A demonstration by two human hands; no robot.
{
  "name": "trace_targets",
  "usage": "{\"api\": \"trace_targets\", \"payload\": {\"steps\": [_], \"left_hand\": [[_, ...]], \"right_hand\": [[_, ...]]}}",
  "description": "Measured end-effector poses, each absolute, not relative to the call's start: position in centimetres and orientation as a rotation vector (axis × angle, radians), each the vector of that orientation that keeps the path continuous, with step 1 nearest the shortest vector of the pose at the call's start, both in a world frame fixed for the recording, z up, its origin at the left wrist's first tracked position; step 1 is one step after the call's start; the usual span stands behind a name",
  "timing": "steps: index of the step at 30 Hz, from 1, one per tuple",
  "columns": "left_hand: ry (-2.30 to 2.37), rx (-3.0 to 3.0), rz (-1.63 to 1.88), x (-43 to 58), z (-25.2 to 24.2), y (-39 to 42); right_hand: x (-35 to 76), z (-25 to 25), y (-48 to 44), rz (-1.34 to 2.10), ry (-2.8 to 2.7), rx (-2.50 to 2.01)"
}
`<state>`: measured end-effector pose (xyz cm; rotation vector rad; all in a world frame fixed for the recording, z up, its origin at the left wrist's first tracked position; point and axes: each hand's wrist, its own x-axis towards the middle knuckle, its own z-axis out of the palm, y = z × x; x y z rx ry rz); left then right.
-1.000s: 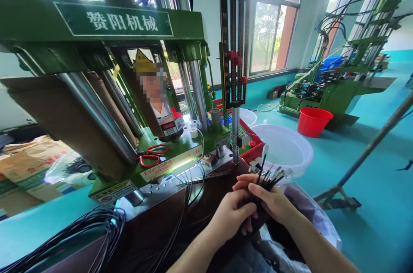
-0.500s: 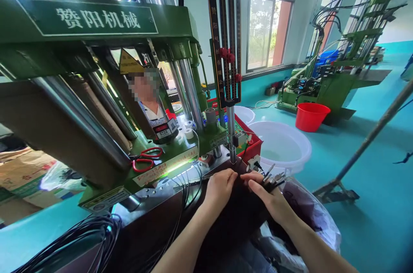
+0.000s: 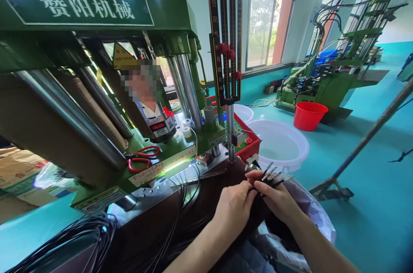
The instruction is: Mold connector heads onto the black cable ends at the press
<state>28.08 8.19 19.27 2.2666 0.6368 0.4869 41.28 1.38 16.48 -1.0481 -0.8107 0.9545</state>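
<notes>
My right hand [image 3: 280,199] is closed around a bunch of black cable ends [image 3: 274,179], some with silvery tips, that stick up and out past the fingers. Pressed close against it, my left hand [image 3: 235,203] has its fingertips pinched together at the right thumb; whatever lies between them is hidden. Both hands are over the dark front of the workbench [image 3: 200,197]. Thin black cables [image 3: 180,204] run from the machine's metal mould plate [image 3: 155,193] down across this surface. A coil of black cable [image 3: 97,238] lies at lower left.
The green press [image 3: 174,14] stands in front, with red-handled scissors [image 3: 143,159] on its bed. A red control box [image 3: 253,141] and a white tub [image 3: 280,139] are beyond my hands. A lined bag [image 3: 318,208] sits right, near a metal stand [image 3: 351,165].
My left hand has moved right and down to meet the right hand, closing the gap between them. My right hand still grips the cable ends. The view has shifted slightly.
</notes>
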Motion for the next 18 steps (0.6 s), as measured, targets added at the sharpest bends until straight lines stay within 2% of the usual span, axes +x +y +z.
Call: {"api": "trace_targets", "payload": {"steps": [5, 18], "left_hand": [[0.684, 2.538, 0.529, 28.2, 19.6, 8.1], [0.616, 2.426, 0.581, 29.4, 20.0, 8.6]], "right_hand": [[41.9, 15.9, 1.4, 1.001, -0.779, -0.996], [42.4, 14.9, 1.3, 1.003, -0.689, -0.976]]}}
